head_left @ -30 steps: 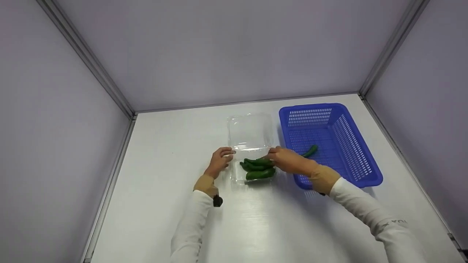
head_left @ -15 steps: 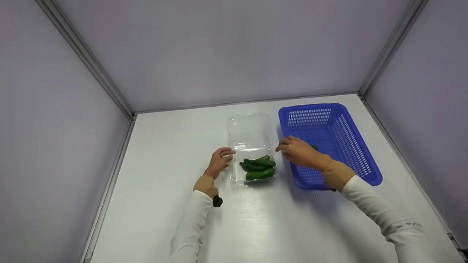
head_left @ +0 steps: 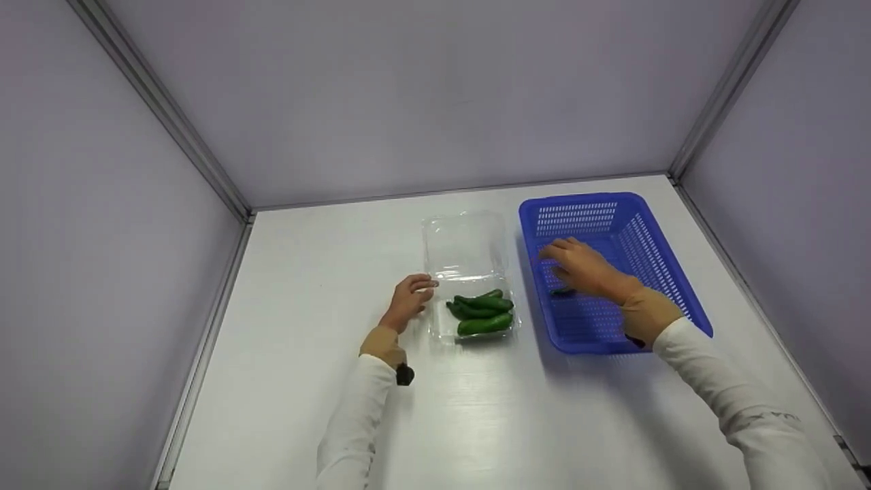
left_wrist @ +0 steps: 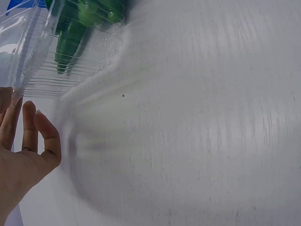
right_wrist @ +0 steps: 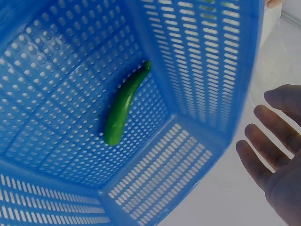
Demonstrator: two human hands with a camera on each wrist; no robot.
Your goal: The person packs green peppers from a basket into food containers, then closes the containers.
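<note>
My left hand [head_left: 408, 299] touches the left side of a clear plastic clamshell box [head_left: 465, 245] near its hinge, fingers loosely bent. The box lies open on the table, lid folded back. Several long green peppers [head_left: 484, 325] lie in its near half. My right hand [head_left: 585, 269] is over the blue basket [head_left: 656, 265] in the head view, holding nothing. Its fingers are spread and relaxed in the right wrist view. One curved green pepper [right_wrist: 123, 106] rests on the basket's floor below that hand, mostly hidden by it in the head view.
The blue perforated basket stands just right of the clamshell box on the white table [head_left: 306, 327]. Grey panels [head_left: 449, 102] enclose the table at the back and both sides.
My right hand has let go of a pepper in the box and moved right, over the blue basket. My left hand has stayed at the box's edge.
</note>
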